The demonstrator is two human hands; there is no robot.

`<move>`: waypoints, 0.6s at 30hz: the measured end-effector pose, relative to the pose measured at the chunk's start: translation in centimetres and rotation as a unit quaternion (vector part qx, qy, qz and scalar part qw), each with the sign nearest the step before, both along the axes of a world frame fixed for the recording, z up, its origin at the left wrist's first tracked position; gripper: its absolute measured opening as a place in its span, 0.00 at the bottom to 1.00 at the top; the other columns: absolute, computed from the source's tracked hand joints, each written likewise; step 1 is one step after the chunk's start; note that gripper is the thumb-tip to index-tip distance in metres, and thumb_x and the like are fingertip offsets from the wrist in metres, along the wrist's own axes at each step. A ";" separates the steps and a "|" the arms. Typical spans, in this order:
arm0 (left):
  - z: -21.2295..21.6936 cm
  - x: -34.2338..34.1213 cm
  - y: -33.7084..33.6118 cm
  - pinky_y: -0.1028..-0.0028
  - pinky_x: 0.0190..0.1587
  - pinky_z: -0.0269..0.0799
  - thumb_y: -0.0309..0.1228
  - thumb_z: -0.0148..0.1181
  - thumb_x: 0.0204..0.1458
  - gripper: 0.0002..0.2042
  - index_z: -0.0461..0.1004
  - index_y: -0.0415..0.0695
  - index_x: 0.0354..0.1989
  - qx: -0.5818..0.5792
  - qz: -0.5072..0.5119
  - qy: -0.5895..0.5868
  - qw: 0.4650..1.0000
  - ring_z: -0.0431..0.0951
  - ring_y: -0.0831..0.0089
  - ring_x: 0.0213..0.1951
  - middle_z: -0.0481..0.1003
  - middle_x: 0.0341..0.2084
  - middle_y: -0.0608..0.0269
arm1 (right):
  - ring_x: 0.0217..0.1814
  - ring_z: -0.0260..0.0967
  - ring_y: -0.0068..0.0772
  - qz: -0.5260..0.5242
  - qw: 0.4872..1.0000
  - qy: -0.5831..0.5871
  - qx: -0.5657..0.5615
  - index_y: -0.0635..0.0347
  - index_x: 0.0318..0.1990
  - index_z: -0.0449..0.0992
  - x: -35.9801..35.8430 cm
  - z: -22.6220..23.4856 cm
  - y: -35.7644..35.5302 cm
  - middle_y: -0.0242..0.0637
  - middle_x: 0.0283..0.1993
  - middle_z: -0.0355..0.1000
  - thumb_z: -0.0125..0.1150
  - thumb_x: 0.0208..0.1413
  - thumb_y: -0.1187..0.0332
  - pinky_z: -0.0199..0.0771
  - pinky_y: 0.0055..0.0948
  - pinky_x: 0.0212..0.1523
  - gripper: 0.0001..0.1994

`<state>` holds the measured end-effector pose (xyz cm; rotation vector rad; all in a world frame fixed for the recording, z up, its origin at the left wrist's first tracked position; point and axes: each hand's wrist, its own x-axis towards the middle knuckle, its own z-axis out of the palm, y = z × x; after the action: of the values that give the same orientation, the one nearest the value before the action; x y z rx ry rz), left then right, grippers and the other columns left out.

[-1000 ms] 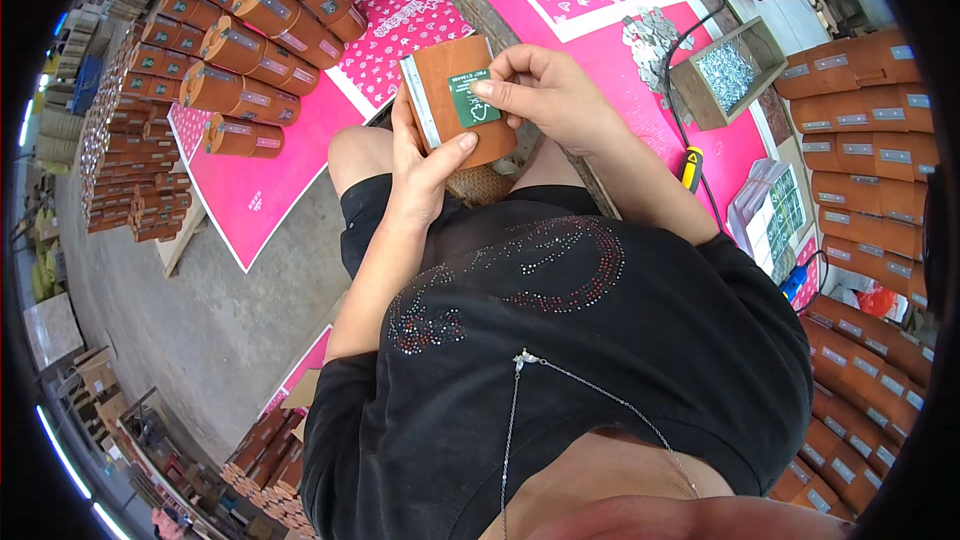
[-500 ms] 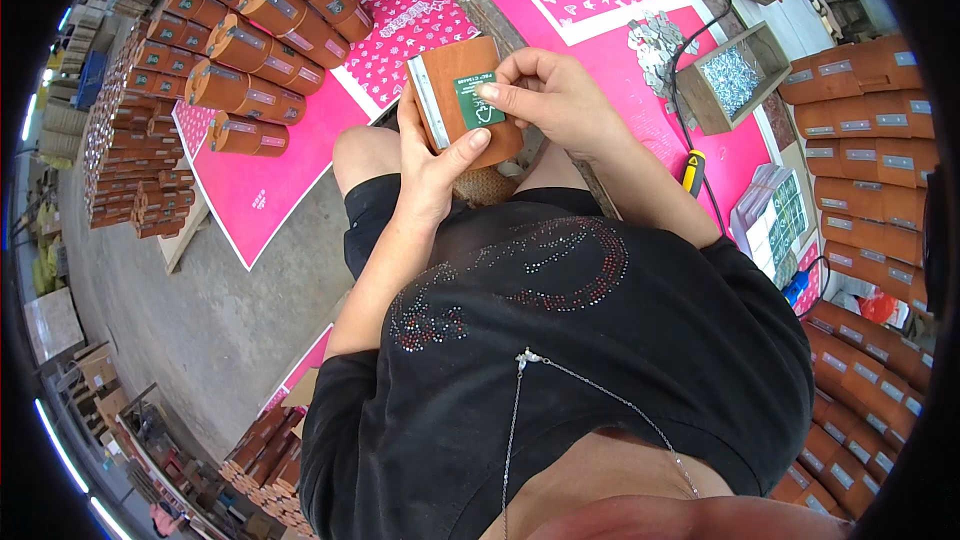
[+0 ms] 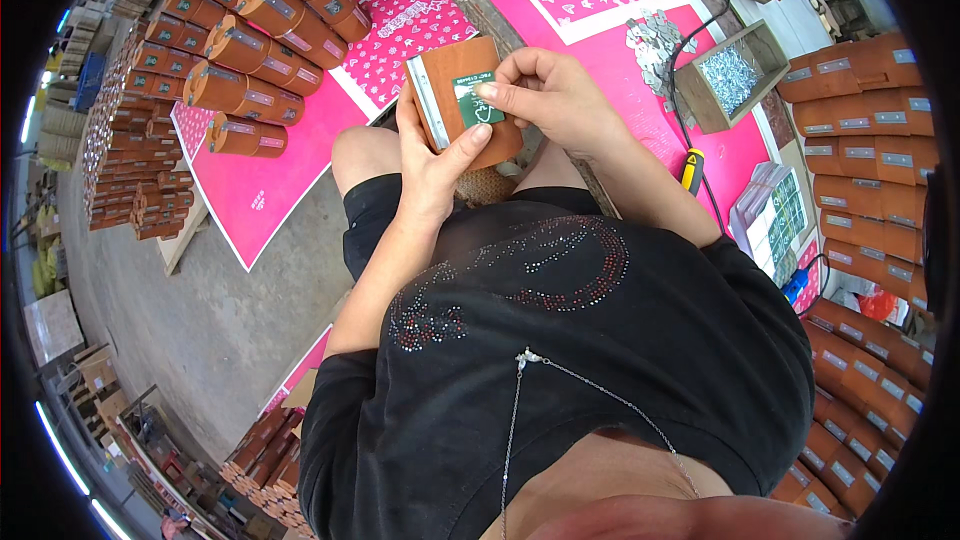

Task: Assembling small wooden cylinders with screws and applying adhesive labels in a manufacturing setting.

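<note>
My left hand [image 3: 432, 152] is wrapped around a reddish-brown wooden cylinder [image 3: 480, 50], holding it tilted above my lap. Its thumb lies along the cylinder's near side, while most of its fingers are hidden behind. A pale metal strip [image 3: 427, 100] runs along the cylinder's left part. On the side facing me is a green label [image 3: 482, 115] with white print. My right hand [image 3: 555, 100] pinches at the upper right part of this label, thumb and forefinger together. A pale patch shows on the label left of the thumb; whether it is glare or a lifted part, I cannot tell.
Similar brown cylinders [image 3: 245, 85] are stacked at the left on a pink surface. More brown pieces with metal plates [image 3: 865, 150] line the right. A wooden box of small metal parts [image 3: 735, 80], loose metal plates [image 3: 655, 50], a yellow-black handled tool [image 3: 693, 170] and green-white label stacks [image 3: 775, 225] lie right.
My right thumb and forefinger have shifted slightly at the label, and a pale patch now shows beside them. My left hand and the cylinder stay nearly where they were.
</note>
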<state>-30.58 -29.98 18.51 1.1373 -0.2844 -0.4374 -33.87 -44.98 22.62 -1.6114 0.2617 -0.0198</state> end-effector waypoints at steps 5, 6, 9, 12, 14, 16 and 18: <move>-0.1 -0.1 0.0 0.67 0.53 0.62 0.30 0.65 0.38 0.43 0.40 0.37 0.58 -0.009 0.002 0.003 1.000 0.63 0.65 0.51 0.59 0.49 0.52 | 0.24 0.61 0.16 -0.002 1.000 -0.002 -0.006 0.62 0.26 0.71 -0.1 0.1 0.1 0.29 0.22 0.67 0.63 0.45 0.64 0.62 0.18 0.23 0.11; 0.0 -0.2 -0.1 0.67 0.53 0.62 0.29 0.65 0.39 0.42 0.41 0.37 0.58 -0.012 0.003 0.004 1.000 0.63 0.66 0.51 0.59 0.49 0.52 | 0.24 0.61 0.16 -0.002 1.000 -0.002 -0.006 0.62 0.26 0.71 0.0 0.0 0.1 0.29 0.22 0.67 0.63 0.45 0.64 0.62 0.18 0.23 0.11; 0.0 -0.2 -0.1 0.67 0.52 0.63 0.28 0.63 0.40 0.40 0.41 0.37 0.58 -0.015 0.005 0.003 1.000 0.63 0.66 0.51 0.59 0.49 0.53 | 0.23 0.60 0.16 -0.001 1.000 -0.019 -0.006 0.62 0.26 0.71 0.0 -0.4 0.2 0.29 0.22 0.67 0.63 0.45 0.64 0.61 0.18 0.23 0.11; -0.2 -0.1 -0.1 0.68 0.52 0.63 0.28 0.62 0.41 0.39 0.42 0.37 0.58 -0.012 0.009 0.002 1.000 0.63 0.67 0.51 0.59 0.49 0.53 | 0.23 0.61 0.16 -0.003 1.000 -0.026 -0.008 0.62 0.25 0.71 0.0 -0.4 0.3 0.29 0.22 0.67 0.63 0.45 0.64 0.62 0.18 0.23 0.10; -0.3 -0.2 -0.1 0.68 0.52 0.63 0.27 0.62 0.41 0.39 0.42 0.37 0.58 -0.011 0.012 0.000 1.000 0.63 0.67 0.51 0.59 0.49 0.53 | 0.23 0.61 0.16 -0.005 1.000 -0.030 -0.008 0.62 0.25 0.71 0.0 -0.4 0.5 0.29 0.22 0.67 0.62 0.45 0.64 0.63 0.18 0.24 0.10; -0.4 -0.3 0.0 0.68 0.52 0.63 0.26 0.61 0.41 0.38 0.42 0.37 0.58 -0.005 0.023 0.001 1.000 0.63 0.67 0.51 0.59 0.49 0.53 | 0.23 0.62 0.17 -0.004 0.999 -0.039 -0.022 0.63 0.25 0.71 0.0 -0.8 0.4 0.30 0.23 0.67 0.62 0.45 0.65 0.64 0.19 0.24 0.10; -0.5 -0.3 0.0 0.68 0.52 0.63 0.26 0.60 0.41 0.38 0.42 0.37 0.58 -0.004 0.023 -0.004 1.000 0.63 0.67 0.51 0.59 0.49 0.53 | 0.23 0.62 0.18 -0.003 0.998 -0.048 -0.037 0.63 0.25 0.71 0.0 -0.7 0.5 0.31 0.24 0.67 0.62 0.45 0.65 0.64 0.20 0.24 0.10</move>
<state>-30.84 -29.99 18.01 1.1358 -0.2660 -0.3916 -33.90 -44.47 21.91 -1.6780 0.1927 -0.1131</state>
